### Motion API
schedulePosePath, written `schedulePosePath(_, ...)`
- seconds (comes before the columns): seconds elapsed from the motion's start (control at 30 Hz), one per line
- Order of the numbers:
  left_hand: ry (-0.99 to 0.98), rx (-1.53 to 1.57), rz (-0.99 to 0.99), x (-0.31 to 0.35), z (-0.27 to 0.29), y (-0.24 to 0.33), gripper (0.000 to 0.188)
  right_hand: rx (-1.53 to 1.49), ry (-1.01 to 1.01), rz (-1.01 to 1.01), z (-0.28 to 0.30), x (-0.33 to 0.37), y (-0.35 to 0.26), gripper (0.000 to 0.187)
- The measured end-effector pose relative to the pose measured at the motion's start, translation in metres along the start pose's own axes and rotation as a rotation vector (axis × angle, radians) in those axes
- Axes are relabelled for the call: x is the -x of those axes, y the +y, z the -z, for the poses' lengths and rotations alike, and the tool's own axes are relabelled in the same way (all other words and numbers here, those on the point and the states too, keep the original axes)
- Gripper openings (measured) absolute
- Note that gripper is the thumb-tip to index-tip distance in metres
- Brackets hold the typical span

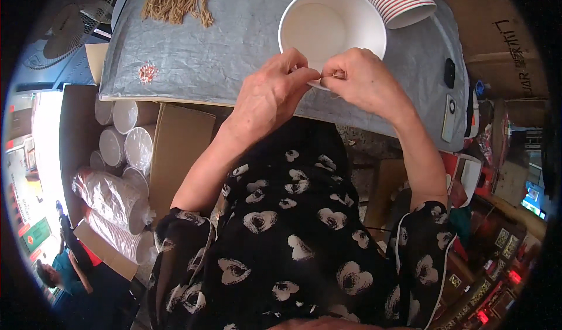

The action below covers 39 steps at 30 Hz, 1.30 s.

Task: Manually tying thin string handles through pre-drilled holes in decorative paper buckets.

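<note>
A large white paper bucket (319, 22) stands at the table's near edge, its open mouth toward me. Both hands meet at its near rim. My left hand (269, 93) is closed, thumb and forefinger pinched together. Beside it my right hand (369, 84) is closed as well, with a bit of thin tan string (339, 75) showing at its fingertips. The string seems to run between the two pinches; my fingers hide most of it and the part of the rim behind them.
A bundle of tan strings (177, 1) and a small pile of red-and-white bits (147, 73) lie on the grey-covered table (216, 55). Nested paper buckets (401, 2) lie at the far right. Wrapped stacks of tubs (114, 198) fill a cardboard box (181, 139) at left.
</note>
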<state>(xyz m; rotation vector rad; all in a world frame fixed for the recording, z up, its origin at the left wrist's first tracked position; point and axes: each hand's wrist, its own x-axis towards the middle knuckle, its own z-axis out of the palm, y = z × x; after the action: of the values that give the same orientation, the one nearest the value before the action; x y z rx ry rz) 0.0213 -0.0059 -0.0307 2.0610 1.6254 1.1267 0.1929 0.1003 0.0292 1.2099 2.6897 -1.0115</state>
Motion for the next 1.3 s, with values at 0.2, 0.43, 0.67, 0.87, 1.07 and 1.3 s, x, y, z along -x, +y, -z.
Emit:
schedulePosePath(0.2,-0.062,-0.025,-0.003,-0.008,0.003,0.002,0.024,0.028,-0.118,0.077,0.016,-0.015,0.005,0.019)
schedulePosePath(0.43,-0.121,-0.066,0.039,-0.015,0.006,0.005,0.023,0.087,-0.078,0.153,0.025,-0.008,0.000,0.033)
schedulePosePath(0.67,0.004,-0.070,0.092,-0.021,0.004,0.003,0.016,-0.238,0.090,0.006,0.023,0.023,0.002,0.021)
schedulePosePath(0.87,0.030,-0.056,0.090,-0.025,0.000,0.003,0.016,-0.524,0.576,0.009,-0.061,0.024,0.031,0.019)
schedulePosePath(1.07,0.031,-0.044,0.113,-0.025,-0.001,0.006,0.017,-0.640,0.806,-0.051,-0.092,0.003,0.022,0.017)
schedulePosePath(1.3,0.026,-0.085,0.126,-0.023,0.011,-0.001,0.016,-0.727,0.633,0.083,-0.085,0.011,0.026,0.009)
